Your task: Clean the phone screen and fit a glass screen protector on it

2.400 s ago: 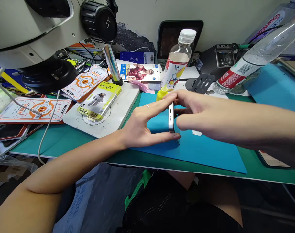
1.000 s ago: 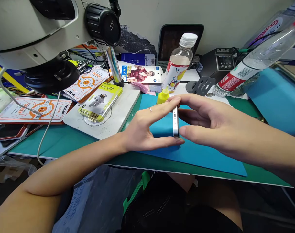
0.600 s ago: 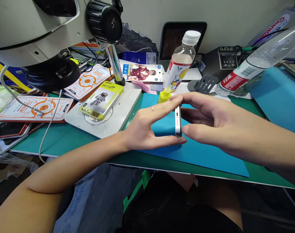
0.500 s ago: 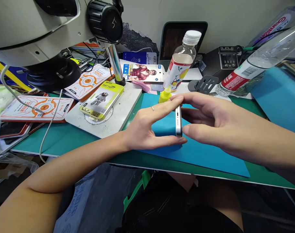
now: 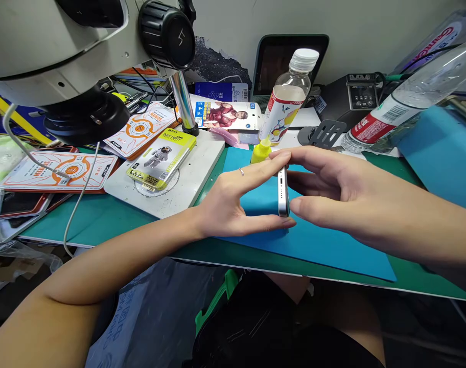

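Lowered wrist of R hand (image 5: 344, 202) and carried phone (image 5: 283, 194) slightly right in frame vs approx 2.4 s ago, partly w/ view drift. Holding phone near mid-frame, on its side over blue mat (image 5: 332, 255), w/ port edge toward viewer, near vertical, and w/ long axis apparently running away from viewer. Grasping it w/ L hand (image 5: 233, 202) from frame left, index over upper end, thumb under lower end. Keeping R hand abt equally near, from frame right, index at upper corner, thumb at right-hand face; can't tell if gripping or just resting, w/ other fingers mostly hidden. Seeing farther out yellow bottle (image 5: 260, 153) just above L index, drink bottle (image 5: 281, 112) upper right of centre, microscope (image 5: 98, 64) upper left
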